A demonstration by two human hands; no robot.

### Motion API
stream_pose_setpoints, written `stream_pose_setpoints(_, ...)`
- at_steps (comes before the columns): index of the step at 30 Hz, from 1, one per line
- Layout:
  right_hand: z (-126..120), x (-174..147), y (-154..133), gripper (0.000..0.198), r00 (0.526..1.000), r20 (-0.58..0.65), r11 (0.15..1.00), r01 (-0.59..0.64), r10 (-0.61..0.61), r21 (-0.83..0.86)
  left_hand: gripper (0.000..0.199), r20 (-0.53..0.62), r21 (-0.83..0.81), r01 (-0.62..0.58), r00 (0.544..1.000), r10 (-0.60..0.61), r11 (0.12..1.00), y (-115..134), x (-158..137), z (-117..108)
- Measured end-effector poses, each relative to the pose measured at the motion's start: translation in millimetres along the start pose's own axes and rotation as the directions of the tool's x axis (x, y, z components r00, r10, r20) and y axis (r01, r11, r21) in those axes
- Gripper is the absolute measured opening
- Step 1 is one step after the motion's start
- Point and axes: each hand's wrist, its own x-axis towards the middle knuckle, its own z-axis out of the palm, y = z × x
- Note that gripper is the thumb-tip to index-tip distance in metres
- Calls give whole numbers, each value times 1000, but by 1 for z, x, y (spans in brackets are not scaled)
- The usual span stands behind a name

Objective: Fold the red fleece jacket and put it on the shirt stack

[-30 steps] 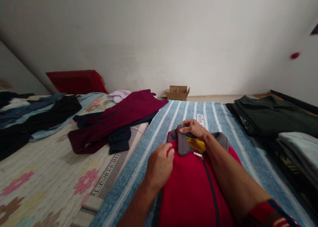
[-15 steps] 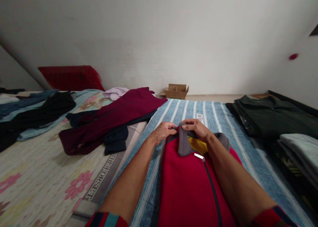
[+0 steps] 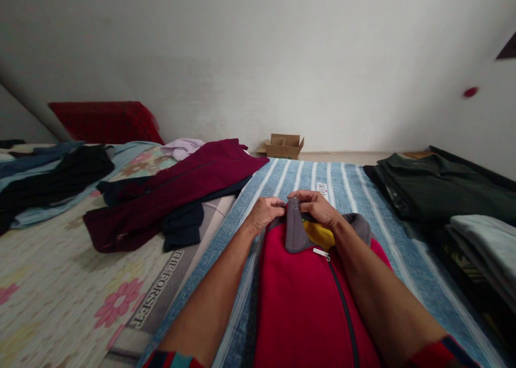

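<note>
A red zip-up jacket (image 3: pixel 302 303) with a grey collar and yellow inside lies folded, front up, on a blue striped cloth (image 3: pixel 245 217). Its zip is done up to a pale pull tab just below the collar. At the collar's left end, my left hand (image 3: pixel 264 215) pinches the fabric near the shoulder. My right hand (image 3: pixel 316 207) grips the upper edge of the grey collar (image 3: pixel 296 231), its fingers close to those of the left. The fingertips are partly hidden by the cloth.
To the left, a maroon garment (image 3: pixel 181 190) lies over dark blue clothing (image 3: pixel 183 228) on a flowered sheet (image 3: pixel 52 282). Folded dark clothes (image 3: pixel 443 185) and a pale folded stack (image 3: pixel 484 233) are on the right. An open cardboard box (image 3: pixel 284 146) stands by the wall.
The right hand has shifted slightly left along the collar, and the collar flap now stands narrower and more upright. The left hand keeps its hold. The view has turned slightly right.
</note>
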Motion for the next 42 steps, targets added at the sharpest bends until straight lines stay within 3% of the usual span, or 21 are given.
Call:
stream_pose_setpoints(3, -2, -1, -2, 34, 1000, -19, 1000, -6, 6, -28, 22, -138, 305, -153, 969, 203, 940, 4, -3, 6)
stream_pose_setpoints(6, -2, -4, -8, 31, 999, -33, 999, -3, 1, -45, 24, -190, 635, -207, 892, 411, 744, 17, -14, 10)
stream_pose_setpoints(8, -1, -5, -11, 29, 1000, -29, 998, -6, 4, -68, 24, -196, 719, -195, 865, 463, 667, 27, -23, 12)
stream_pose_setpoints(9, 0, -6, -13, 28, 1000, -24, 997, -10, 8, -76, 25, -215, 712, -177, 866, 450, 680, 31, -26, 13)
stream_pose_setpoints(12, 1, -8, -15, 25, 1000, -7, 996, -20, 20, -83, 22, -304, 512, -113, 904, 302, 851, 40, -32, 18)
stream_pose_setpoints(15, 0, -8, -14, 26, 1000, 12, 998, -24, 25, -65, 12, -303, 200, -30, 949, 91, 979, 44, -31, 25)
stream_pose_setpoints(20, -4, -7, -9, 29, 999, -1, 999, -37, 37, -2, 17, -188, -214, 181, 957, -222, 960, 50, -31, 29)
stream_pose_setpoints(28, -8, -5, -4, 24, 1000, -9, 1000, -8, 8, 14, 18, -229, -349, 119, 951, -207, 930, 48, -31, 34)
stream_pose_setpoints(35, -6, -6, -5, 23, 999, -27, 996, -35, 37, 77, 21, -266, -329, 51, 953, -145, 943, 38, -30, 36)
stream_pose_setpoints(42, -5, -6, -7, 23, 1000, -4, 996, -30, 31, 90, 18, -196, -345, 62, 971, -137, 937, 38, -32, 35)
